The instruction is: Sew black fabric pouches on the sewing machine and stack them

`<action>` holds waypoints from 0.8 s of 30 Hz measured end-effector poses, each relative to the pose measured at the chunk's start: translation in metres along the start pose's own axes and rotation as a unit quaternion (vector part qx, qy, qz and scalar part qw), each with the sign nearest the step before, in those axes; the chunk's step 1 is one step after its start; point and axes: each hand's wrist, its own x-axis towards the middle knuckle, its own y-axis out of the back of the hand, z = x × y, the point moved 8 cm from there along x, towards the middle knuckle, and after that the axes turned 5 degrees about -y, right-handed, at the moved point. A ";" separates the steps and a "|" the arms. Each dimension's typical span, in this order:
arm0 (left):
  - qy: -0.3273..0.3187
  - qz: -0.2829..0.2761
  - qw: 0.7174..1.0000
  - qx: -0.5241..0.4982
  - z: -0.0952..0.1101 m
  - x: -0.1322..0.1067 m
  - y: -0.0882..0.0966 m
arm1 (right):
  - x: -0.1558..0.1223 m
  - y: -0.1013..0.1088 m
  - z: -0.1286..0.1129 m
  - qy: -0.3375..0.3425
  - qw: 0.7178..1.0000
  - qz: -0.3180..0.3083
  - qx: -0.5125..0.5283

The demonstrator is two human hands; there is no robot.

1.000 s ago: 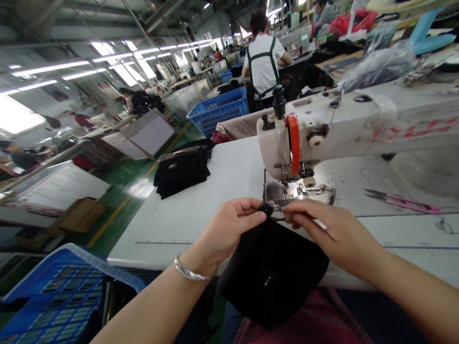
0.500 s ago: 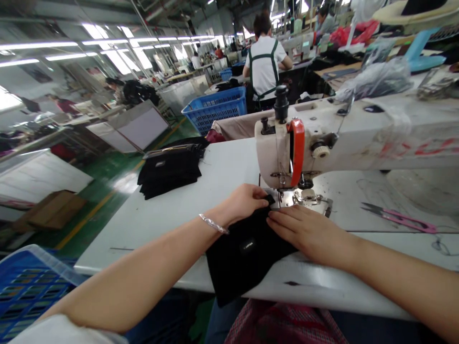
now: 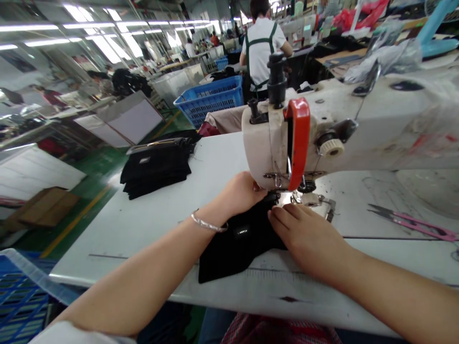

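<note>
A black fabric piece [image 3: 224, 260] with a small pale-lettered label lies on the white sewing table, its upper edge at the needle area of the sewing machine [image 3: 260, 148]. My left hand [image 3: 242, 193], with a silver bracelet at the wrist, pinches that upper edge just left of the needle; its fingertips are partly hidden by the machine head. On the fabric's right side rests my right hand [image 3: 304, 231], fingers together and laid on the cloth close to the presser foot, thumb out of sight.
Pink-handled thread snips [image 3: 412, 222] lie right of the machine. A stack of black pieces [image 3: 156, 167] sits at the table's far left. Blue baskets stand beyond the table [image 3: 211, 98] and at lower left [image 3: 21, 296]. A co-worker [image 3: 263, 48] sits ahead, back turned.
The fabric has moved up toward the needle, and its lower edge lies higher on the table. My left hand has moved forward with it, up to the machine head. The view has shifted closer.
</note>
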 end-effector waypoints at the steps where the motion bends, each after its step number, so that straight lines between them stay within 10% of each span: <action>1: -0.006 -0.008 0.999 0.034 0.001 -0.004 -0.001 | 0.000 0.000 0.000 -0.003 1.000 0.001 0.002; 14: -0.051 0.018 0.990 0.127 0.002 0.017 -0.010 | -0.002 0.003 0.005 -0.043 0.998 0.028 -0.046; 24: -0.223 -0.083 0.941 0.242 0.050 -0.062 -0.034 | -0.010 0.003 0.006 -0.060 0.997 0.033 -0.033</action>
